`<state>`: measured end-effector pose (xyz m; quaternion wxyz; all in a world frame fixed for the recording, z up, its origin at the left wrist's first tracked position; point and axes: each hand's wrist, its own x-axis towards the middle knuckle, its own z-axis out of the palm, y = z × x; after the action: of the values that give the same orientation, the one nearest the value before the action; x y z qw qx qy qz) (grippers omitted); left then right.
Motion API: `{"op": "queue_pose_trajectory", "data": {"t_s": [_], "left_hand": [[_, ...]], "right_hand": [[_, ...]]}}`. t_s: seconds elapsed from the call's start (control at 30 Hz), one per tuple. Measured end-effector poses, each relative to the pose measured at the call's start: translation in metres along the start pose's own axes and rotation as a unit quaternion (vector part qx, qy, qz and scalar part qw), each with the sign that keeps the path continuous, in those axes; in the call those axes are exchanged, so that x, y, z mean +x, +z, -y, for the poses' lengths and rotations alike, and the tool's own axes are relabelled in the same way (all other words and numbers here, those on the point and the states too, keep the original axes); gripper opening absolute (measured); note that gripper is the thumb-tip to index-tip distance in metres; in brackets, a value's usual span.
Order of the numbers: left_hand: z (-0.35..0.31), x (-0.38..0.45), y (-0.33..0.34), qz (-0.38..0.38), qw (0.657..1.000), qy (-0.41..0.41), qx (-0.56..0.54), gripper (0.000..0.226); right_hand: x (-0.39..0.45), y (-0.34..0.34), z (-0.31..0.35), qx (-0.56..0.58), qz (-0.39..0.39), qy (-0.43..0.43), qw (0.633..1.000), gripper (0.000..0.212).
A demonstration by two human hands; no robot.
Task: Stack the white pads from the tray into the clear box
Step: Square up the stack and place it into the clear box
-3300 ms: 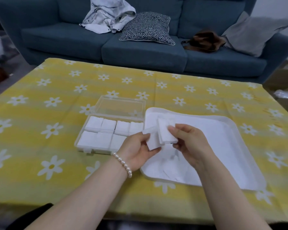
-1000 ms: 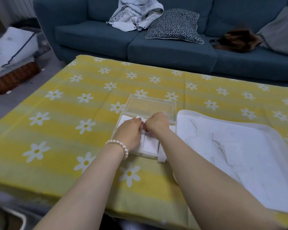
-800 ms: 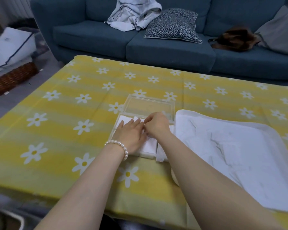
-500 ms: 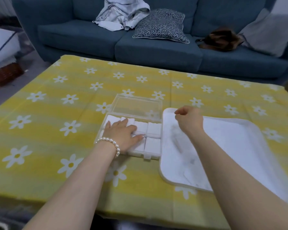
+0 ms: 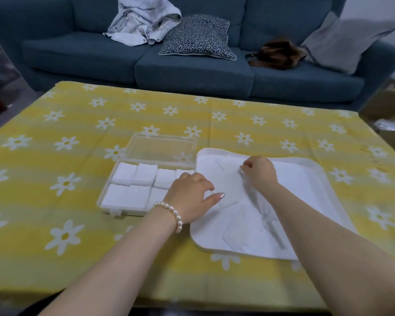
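Right hand (image 5: 259, 172), fingers curled, pinches a white pad (image 5: 243, 176) at center frame, likely lifting it. Left hand (image 5: 191, 196), fingers loosely curled and holding nothing, hovers at the white tray (image 5: 324, 179) edge beside the clear box (image 5: 146, 176), ready to help.

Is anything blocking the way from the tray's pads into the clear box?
Partly: the left hand lies across the clear box's right end, beside the tray. The lid is open.
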<state>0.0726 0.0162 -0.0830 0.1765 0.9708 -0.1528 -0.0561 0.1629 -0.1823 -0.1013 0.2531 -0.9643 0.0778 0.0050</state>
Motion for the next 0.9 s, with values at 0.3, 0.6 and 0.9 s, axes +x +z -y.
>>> {"op": "queue_pose_trajectory", "data": {"t_s": [0.3,0.6,0.9], "left_hand": [[0.003,0.011,-0.002,-0.063,0.981,-0.055,-0.175,0.028],[-0.009,0.007,-0.013,-0.121,0.882,-0.139,-0.433,0.023],[-0.026,-0.011,-0.022,0.117,0.532,-0.075,-0.835,0.054]], "right_hand": [[0.022,0.01,0.04,0.016,0.12,0.093,0.988,0.052],[-0.023,-0.014,0.039,0.28,0.04,0.042,0.958,0.015],[-0.13,-0.039,0.078,0.54,0.287,0.037,0.79,0.019]]}}
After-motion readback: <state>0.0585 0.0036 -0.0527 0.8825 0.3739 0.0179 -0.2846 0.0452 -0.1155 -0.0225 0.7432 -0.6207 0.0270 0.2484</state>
